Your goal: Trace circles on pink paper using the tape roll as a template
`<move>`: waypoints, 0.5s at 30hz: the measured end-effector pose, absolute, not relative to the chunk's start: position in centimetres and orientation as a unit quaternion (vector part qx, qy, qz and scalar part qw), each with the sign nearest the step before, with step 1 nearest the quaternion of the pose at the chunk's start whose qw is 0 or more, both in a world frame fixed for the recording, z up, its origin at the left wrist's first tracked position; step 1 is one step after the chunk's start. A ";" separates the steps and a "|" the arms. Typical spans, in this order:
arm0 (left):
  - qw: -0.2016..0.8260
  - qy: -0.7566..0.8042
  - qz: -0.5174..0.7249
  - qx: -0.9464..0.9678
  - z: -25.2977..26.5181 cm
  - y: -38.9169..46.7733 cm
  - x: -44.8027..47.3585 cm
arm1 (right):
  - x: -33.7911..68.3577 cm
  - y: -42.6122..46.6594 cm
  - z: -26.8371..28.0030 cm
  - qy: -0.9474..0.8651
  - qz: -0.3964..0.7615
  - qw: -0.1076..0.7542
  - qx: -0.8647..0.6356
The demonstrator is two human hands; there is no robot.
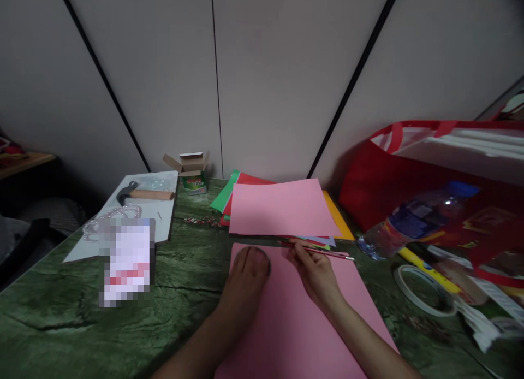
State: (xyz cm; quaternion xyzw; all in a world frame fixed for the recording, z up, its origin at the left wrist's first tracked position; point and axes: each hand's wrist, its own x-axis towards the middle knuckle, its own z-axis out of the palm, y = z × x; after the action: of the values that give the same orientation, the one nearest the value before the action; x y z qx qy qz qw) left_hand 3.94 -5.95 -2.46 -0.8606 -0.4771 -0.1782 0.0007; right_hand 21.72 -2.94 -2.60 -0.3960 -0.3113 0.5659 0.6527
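A large sheet of pink paper (295,319) lies in front of me. Near its far left corner, my left hand (248,278) presses a small round object with a dark rim (269,263) against the sheet, its fingers covering most of it. What kind of object it is I cannot make out. Just to the right, my right hand (315,272) pinches a slim red pencil (338,254), which lies nearly level across the sheet's far edge.
Behind the sheet lies a stack of coloured paper (282,207). On the left are a hammer (151,194) on a white board (164,226), bead strings (110,218) and a small open box (194,181). A bottle (417,220), tape roll (423,291) and red bag (368,177) crowd the right.
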 end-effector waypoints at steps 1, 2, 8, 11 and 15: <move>0.000 -0.478 -0.176 -0.861 -2.4 -6.0 4.0 | 21.8 -2.9 -2.7 -0.302 0.571 0.652 -0.398; -0.003 -0.478 -0.174 -0.861 -2.2 -6.0 4.0 | 21.8 -2.9 -2.7 -0.293 0.575 0.650 -0.401; -0.027 -0.479 -0.170 -0.861 -1.8 -6.0 3.9 | 21.3 -1.8 -2.7 -0.302 0.557 0.625 -0.456; -0.011 -0.463 -0.165 -0.871 -2.0 -5.8 3.8 | 20.2 -0.6 -2.1 -0.353 0.532 0.611 -0.468; 0.022 -0.457 -0.130 -0.879 -2.2 -5.8 3.8 | 18.3 0.4 -1.6 -0.442 0.457 0.618 -0.462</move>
State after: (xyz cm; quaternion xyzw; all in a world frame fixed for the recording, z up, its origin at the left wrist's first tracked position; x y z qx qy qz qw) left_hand 3.79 -5.82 -2.20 -0.8794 -0.4574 -0.1302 0.0224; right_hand 18.33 0.42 -1.65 -0.4621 -0.4422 0.4568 0.6182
